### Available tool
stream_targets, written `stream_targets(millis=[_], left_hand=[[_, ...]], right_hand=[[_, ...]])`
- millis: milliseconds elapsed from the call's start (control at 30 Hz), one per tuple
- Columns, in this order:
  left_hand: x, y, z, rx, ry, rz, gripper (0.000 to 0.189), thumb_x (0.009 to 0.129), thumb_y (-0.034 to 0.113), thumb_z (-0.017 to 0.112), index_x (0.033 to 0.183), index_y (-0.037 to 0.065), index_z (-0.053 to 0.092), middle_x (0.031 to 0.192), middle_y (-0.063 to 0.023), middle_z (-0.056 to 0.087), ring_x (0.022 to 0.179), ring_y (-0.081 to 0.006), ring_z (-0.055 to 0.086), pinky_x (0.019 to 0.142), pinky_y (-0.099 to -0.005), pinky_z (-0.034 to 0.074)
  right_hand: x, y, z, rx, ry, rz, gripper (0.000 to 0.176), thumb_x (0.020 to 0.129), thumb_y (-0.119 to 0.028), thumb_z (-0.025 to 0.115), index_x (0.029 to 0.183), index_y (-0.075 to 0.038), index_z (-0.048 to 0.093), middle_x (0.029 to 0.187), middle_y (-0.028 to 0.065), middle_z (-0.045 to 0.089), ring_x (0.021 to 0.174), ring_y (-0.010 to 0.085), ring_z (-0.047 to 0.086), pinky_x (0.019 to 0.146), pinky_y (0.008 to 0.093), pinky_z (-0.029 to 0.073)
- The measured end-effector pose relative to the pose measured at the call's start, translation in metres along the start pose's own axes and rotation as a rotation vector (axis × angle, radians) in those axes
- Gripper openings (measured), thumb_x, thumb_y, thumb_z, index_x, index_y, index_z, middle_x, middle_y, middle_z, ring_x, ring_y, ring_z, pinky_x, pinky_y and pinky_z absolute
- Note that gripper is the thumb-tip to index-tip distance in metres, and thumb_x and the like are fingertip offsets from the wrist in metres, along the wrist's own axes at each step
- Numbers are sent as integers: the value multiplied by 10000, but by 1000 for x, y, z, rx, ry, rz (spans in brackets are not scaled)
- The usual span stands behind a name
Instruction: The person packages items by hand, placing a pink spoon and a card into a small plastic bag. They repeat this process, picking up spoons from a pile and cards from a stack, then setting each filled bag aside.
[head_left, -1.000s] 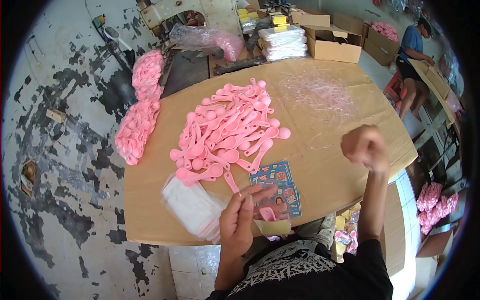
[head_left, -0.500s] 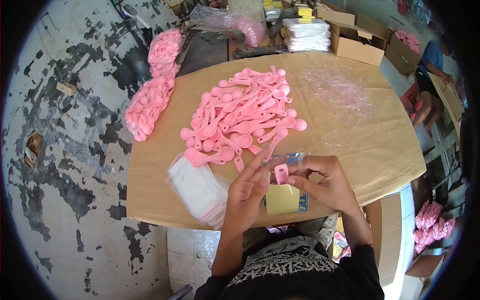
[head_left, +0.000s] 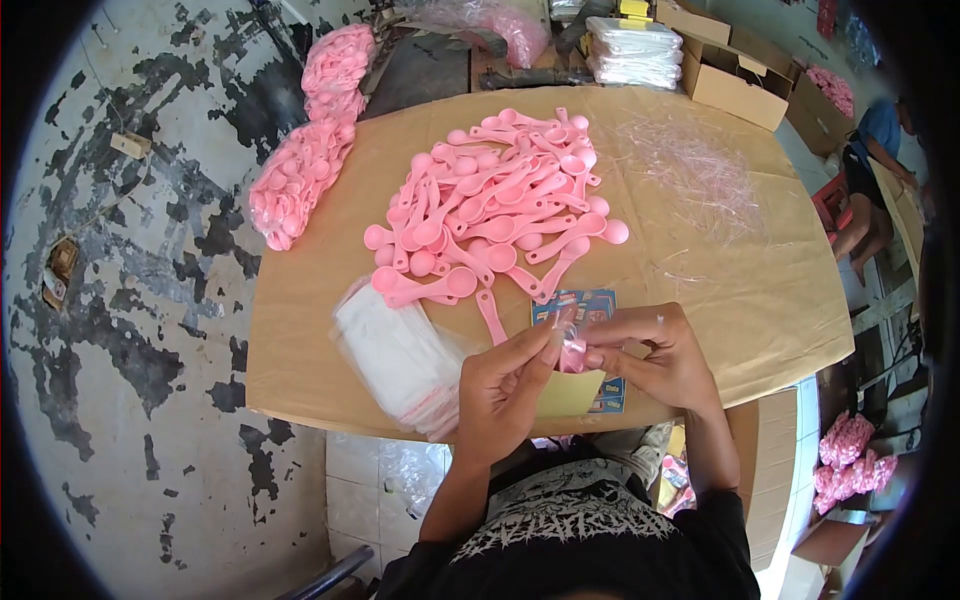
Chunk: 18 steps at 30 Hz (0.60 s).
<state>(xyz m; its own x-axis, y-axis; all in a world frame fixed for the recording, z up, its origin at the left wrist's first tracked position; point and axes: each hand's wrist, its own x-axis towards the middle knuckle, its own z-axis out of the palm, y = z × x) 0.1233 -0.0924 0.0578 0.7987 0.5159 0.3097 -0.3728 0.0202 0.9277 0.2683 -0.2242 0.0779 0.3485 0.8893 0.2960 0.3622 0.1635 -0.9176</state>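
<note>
My left hand (head_left: 508, 388) has its thumb and forefinger pinched at the top of a clear plastic bag (head_left: 571, 334). A pink measuring spoon (head_left: 573, 356) shows through the film, its bowl out of sight. From the other side, my right hand (head_left: 660, 362) grips the same bag, thumb against its edge. A pale yellow card (head_left: 568, 395) is just below the spoon. Blue printed cards (head_left: 612, 394) lie partly hidden under it on the table. Left of my left hand is a stack of clear bags (head_left: 390, 345). Beyond my hands spreads a heap of pink spoons (head_left: 490, 205).
Brown paper covers the table (head_left: 780, 310). Thin clear strips (head_left: 695, 180) are scattered at its right. Bagged pink spoons (head_left: 300, 180) lie along the left edge. Cardboard boxes (head_left: 735, 85) and stacked plastic packs (head_left: 635, 52) stand behind. A seated person (head_left: 880, 140) is at far right.
Both hands have closed in on the bag, and my left fingers have gone from spread to pinched. Clear film now covers the spoon's handle. The whole view has shifted slightly.
</note>
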Motion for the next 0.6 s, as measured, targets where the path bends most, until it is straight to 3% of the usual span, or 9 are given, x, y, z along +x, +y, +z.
stream_targets(millis=[133, 367, 433, 533, 600], left_hand=[[-4, -13, -6, -59, -31, -82, 255, 974, 44, 524, 1191, -75, 590, 1074, -86, 659, 945, -65, 571, 816, -211, 461], [6, -2, -14, -68, -153, -165, 200, 977, 40, 505, 1152, -32, 569, 930, -45, 640, 875, -82, 594, 780, -225, 467], [7, -10, -21, -69, -194, -139, 176, 975, 31, 500, 1126, -28, 569, 933, -45, 633, 882, -83, 591, 784, -228, 466], [9, -16, -26, -85, -216, -85, 143, 970, 11, 487, 1079, -26, 571, 960, -52, 630, 903, -84, 584, 799, -230, 462], [8, -14, -27, -50, -227, -105, 140, 965, -9, 472, 1065, -24, 569, 971, -54, 625, 909, -86, 579, 807, -231, 459]], right_hand=[[3, -4, -7, -66, -32, -10, 178, 856, -21, 677, 1029, -24, 716, 836, 69, 718, 733, 96, 656, 677, 245, 524], [-2, 4, 0, 128, 107, 191, 162, 874, -35, 658, 1024, -28, 720, 823, 61, 717, 773, 80, 629, 688, 246, 517], [1, 3, 4, 261, 193, 157, 181, 848, 11, 648, 1001, -38, 730, 809, 67, 716, 778, 90, 627, 679, 261, 499], [1, 21, -11, 26, 57, -183, 249, 751, 60, 641, 930, -73, 752, 784, 46, 711, 768, 142, 628, 698, 286, 467], [3, 24, -14, -61, 45, -273, 272, 683, 50, 645, 884, -95, 756, 770, 29, 705, 749, 182, 613, 714, 308, 465]])
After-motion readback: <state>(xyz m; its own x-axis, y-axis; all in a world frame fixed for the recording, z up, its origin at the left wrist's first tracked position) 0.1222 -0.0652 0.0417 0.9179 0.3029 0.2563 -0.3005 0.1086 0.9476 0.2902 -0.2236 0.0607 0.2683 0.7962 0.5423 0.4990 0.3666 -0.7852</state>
